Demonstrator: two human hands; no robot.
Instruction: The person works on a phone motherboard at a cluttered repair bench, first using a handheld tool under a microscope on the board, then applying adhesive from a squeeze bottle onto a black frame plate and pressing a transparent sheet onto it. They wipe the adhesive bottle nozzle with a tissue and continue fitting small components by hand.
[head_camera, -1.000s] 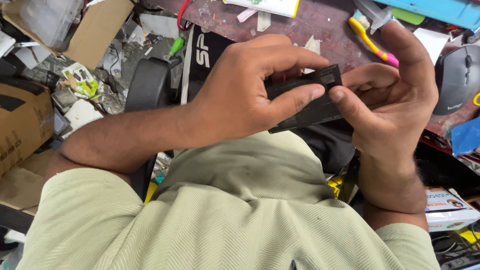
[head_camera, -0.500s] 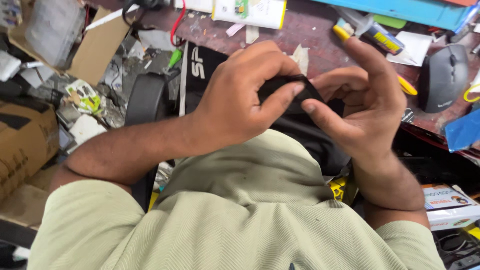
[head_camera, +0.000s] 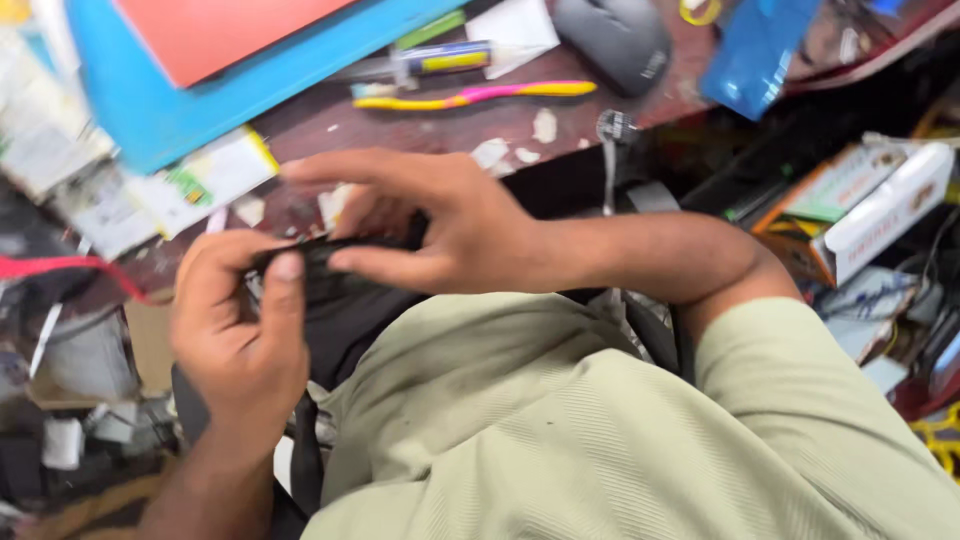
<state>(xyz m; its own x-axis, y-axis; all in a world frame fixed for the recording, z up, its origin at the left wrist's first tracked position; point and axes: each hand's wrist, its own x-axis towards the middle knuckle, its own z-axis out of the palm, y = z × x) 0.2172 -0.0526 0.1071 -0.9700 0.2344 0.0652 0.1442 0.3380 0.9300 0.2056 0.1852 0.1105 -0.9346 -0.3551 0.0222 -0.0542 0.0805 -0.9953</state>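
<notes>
A black flat object (head_camera: 335, 262) is gripped by the left hand (head_camera: 240, 330) and pinched by the right hand (head_camera: 440, 225) — above a pale green shirt (head_camera: 600, 430), near a cluttered desk (head_camera: 400, 125).

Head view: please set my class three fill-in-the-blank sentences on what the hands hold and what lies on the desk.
1. The left hand grips an object, touched by the right hand, whose colour is ___.
2. The toothbrush on the desk is yellow and ___.
3. Beyond the toothbrush lies a grey computer ___.
Missing words: black; pink; mouse.
</notes>
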